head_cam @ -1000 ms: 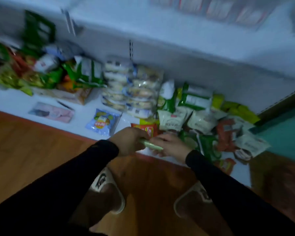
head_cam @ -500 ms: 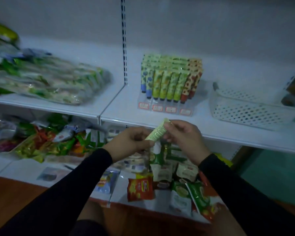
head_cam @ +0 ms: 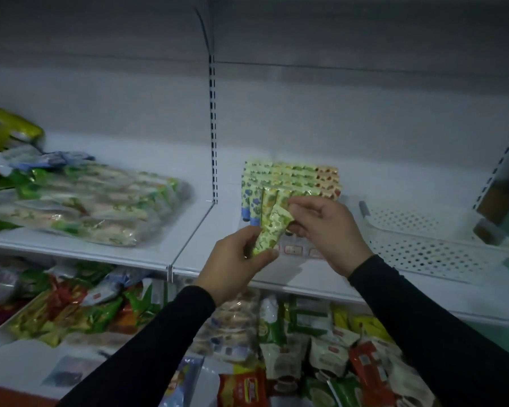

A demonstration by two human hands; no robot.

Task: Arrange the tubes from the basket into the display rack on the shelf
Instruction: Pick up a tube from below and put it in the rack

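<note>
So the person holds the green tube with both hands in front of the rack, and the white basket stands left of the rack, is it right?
Not quite: the head view shows the white basket right of the rack, not left. Both the left hand and right hand do hold the green tube.

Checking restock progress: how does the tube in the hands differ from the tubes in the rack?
The held tube leans tilted in front of the rack; the rack tubes stand upright in rows. It is gripped by the left hand and right hand; they stand untouched. Both share green printed packaging.
</note>
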